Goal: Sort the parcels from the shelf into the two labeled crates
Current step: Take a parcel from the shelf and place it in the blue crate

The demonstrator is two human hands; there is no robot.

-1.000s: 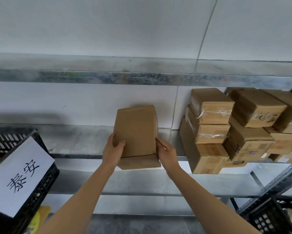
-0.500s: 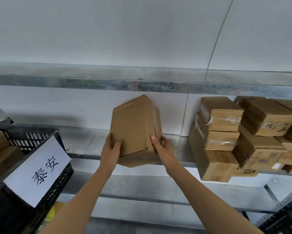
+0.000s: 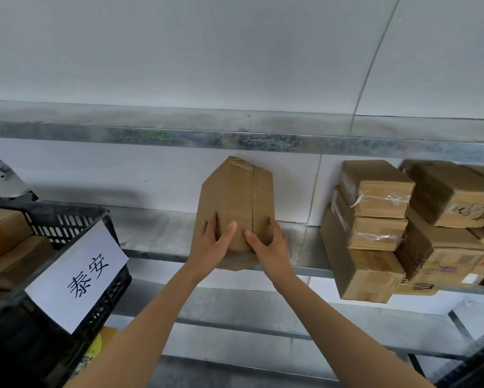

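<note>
I hold a plain brown cardboard parcel (image 3: 235, 200) upright in front of the metal shelf (image 3: 156, 233), its taped seam running down the face toward me. My left hand (image 3: 212, 245) grips its lower left side and my right hand (image 3: 268, 245) grips its lower right side, thumbs on the front face. A black plastic crate (image 3: 67, 317) with a white paper label (image 3: 78, 273) in black Chinese characters stands at the left, with several brown parcels (image 3: 5, 239) inside. A stack of several taped brown parcels (image 3: 375, 219) rests on the shelf at the right.
An upper metal shelf board (image 3: 235, 135) runs across above the parcel, against a white wall. A lower shelf level (image 3: 263, 323) lies below my arms. The corner of another black crate (image 3: 481, 365) shows at the bottom right. A yellow item (image 3: 95, 348) lies under the left crate.
The parcel has been turned in my hands so a different face with a taped seam now faces me. My thumbs have come together on its front. The view has shifted left, showing more of the labeled crate.
</note>
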